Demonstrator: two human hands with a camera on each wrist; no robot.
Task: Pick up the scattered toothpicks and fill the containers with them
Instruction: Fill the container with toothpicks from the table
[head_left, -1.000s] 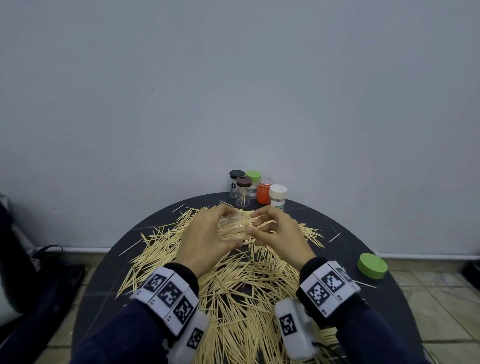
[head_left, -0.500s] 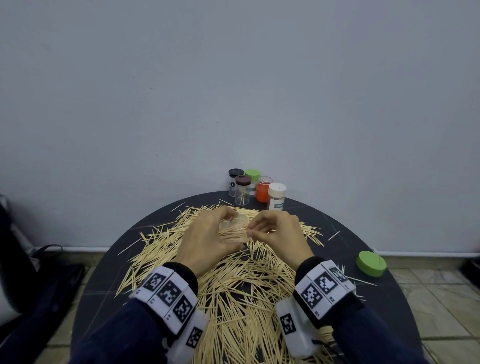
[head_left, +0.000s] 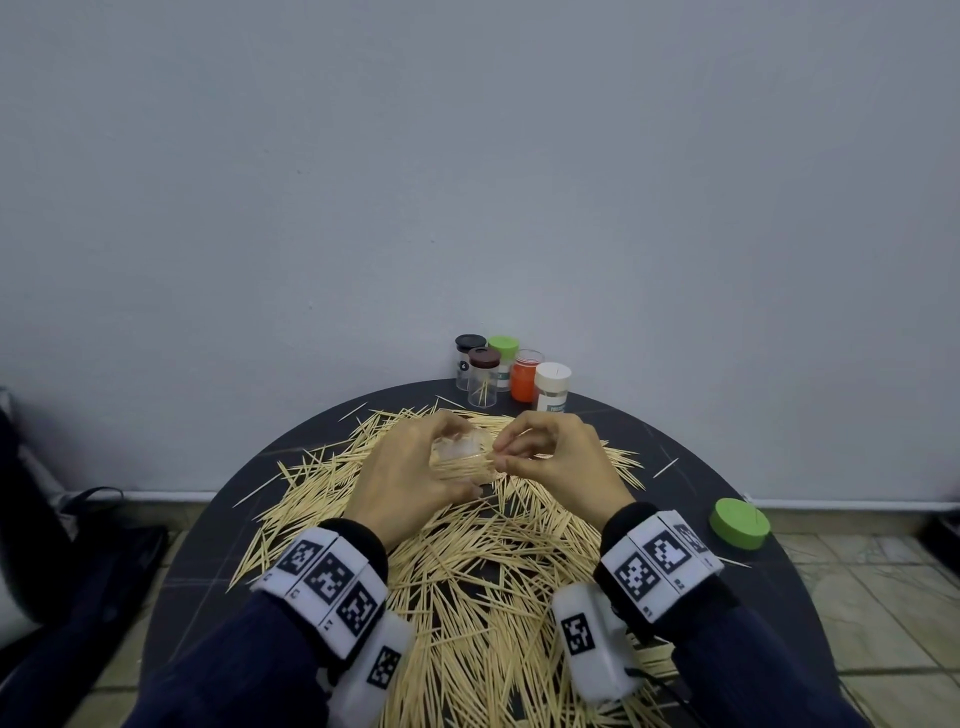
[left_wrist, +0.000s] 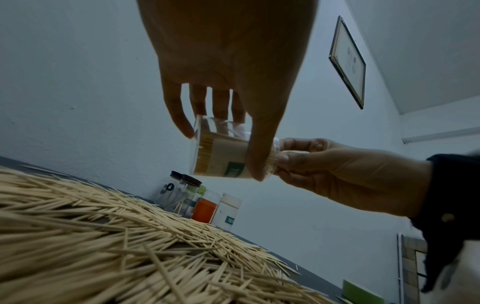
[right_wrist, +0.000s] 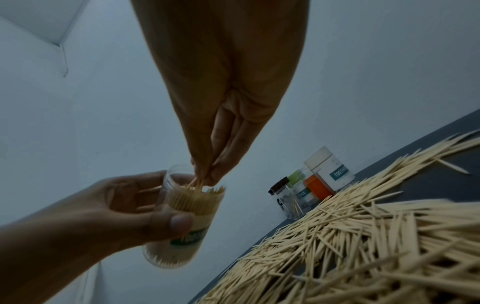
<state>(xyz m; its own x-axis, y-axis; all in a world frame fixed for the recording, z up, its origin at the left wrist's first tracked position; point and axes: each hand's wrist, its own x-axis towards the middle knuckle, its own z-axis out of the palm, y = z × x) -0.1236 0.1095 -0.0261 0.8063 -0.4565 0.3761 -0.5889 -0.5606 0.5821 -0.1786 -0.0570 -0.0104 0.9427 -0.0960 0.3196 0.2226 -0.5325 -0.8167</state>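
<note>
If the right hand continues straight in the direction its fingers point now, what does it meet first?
Probably the toothpicks already packed in the clear container that the left hand holds. The right hand pinches a few at its open mouth.

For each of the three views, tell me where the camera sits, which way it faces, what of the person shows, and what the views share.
Head: worn on the head, facing forward and down at the round table; both hands, wristbands and sleeves show.
Left wrist: under the left hand, looking along its fingers at the clear jar it grips; the right hand enters from the right.
Right wrist: under the right hand, looking at its fingertips pinching toothpicks at the jar's mouth; the left hand shows lower left.
Shared: jar, toothpick pile, row of jars by the wall.
</note>
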